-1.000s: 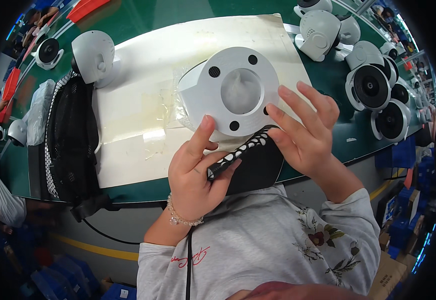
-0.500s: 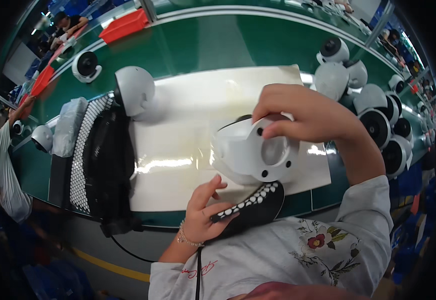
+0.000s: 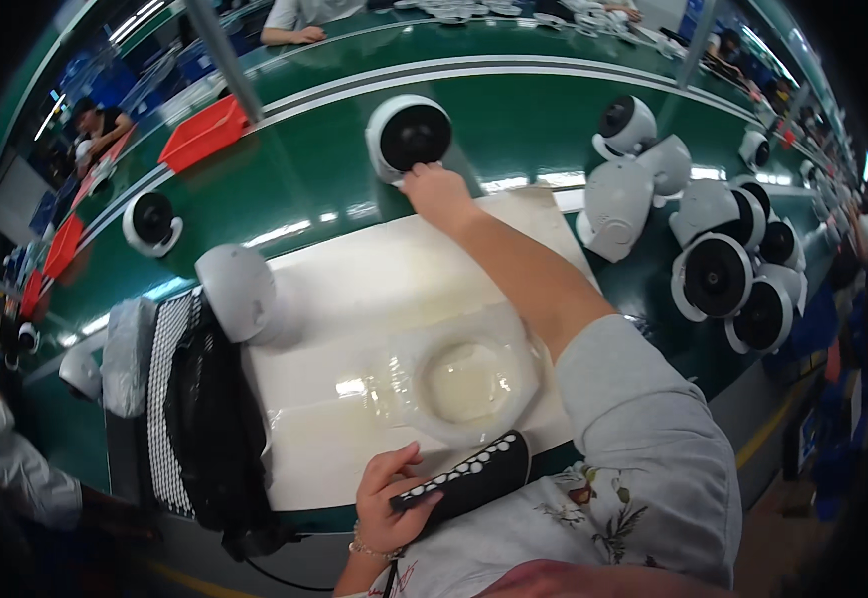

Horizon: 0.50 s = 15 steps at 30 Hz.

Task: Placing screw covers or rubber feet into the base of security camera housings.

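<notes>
My right hand reaches far across the bench. Its fingers close on the lower rim of a white, round camera-like device with a black front, which stands on the green bench top. Near my body, my left hand grips a black strip lined with white round dots. Just beyond that strip lies a translucent white ring-shaped holder with nothing in its round opening. It rests on a pale sheet.
Another white device stands at the sheet's left, by a black bag-like bundle and a plastic-wrapped packet. Several similar devices cluster at right around one black-faced unit. A red tray lies far left. Co-workers sit beyond.
The white device has left the ring-shaped holder and now stands farther off on the green bench, with my right hand at it. My left hand keeps the black strip. The view has shifted.
</notes>
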{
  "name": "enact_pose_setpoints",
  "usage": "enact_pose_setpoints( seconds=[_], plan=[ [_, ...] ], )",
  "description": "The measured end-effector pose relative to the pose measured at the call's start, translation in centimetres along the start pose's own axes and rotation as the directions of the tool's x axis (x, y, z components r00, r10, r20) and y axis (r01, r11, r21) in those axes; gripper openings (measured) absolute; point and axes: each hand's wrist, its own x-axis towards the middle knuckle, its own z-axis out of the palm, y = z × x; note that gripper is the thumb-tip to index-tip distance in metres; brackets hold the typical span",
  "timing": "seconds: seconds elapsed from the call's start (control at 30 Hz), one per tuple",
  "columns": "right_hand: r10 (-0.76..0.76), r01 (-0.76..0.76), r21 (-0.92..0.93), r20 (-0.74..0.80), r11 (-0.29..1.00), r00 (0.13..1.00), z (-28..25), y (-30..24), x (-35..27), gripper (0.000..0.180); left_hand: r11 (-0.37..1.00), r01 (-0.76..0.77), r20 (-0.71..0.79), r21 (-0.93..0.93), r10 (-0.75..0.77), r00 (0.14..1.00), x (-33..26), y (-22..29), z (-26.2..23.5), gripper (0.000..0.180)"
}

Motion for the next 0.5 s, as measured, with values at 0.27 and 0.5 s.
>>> enact_pose_setpoints(
  seconds=[0.27, 0.5],
  plan=[
    [-0.112, -0.148, 0.412, 0.542, 0.899, 0.833, -14.6, 6.2, 3.3, 0.035, 0.991, 0.130, -0.041, 0.035, -0.129, 0.991, -0.1, 0.4, 0.9, 0.019],
    [0.671, -0.685, -0.043, 0.253, 0.727, 0.697, -19.3, 33.8, -1.0, 0.087, 0.985, 0.107, -0.012, 0.136, -0.106, 0.994, 1.5, 0.6, 3.0, 0.026]
  ],
)
